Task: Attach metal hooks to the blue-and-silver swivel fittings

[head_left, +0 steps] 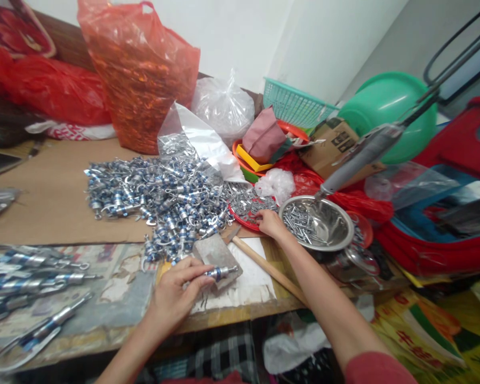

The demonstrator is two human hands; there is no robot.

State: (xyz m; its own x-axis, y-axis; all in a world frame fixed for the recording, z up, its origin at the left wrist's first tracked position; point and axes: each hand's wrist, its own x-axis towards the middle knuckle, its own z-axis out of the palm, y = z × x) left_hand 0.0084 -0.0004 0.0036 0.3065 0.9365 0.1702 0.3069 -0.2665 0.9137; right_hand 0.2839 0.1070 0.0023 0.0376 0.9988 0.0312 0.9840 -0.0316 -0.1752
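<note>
My left hand (182, 282) is closed round a small silver and blue metal fitting (220, 273) with an eyelet tip, held over a grey metal block (216, 253) near the bench edge. My right hand (271, 223) reaches to a red plate (250, 225) heaped with small metal pieces (252, 205). Its fingers are bent and pinched together at the plate's rim; what lies between them is hidden. A wooden-handled hammer (270, 269) lies on the bench under my right forearm. Beyond my left hand spreads a big pile of similar silver and blue fittings (164, 197).
A steel bowl (336, 224) of metal pins stands right of the plate, under a grey-handled tool (360, 152) slanting down from above. Longer assembled pieces (28, 277) lie at the left. Behind are an orange bag (140, 74), a green basin (392, 114) and a cardboard box (332, 144).
</note>
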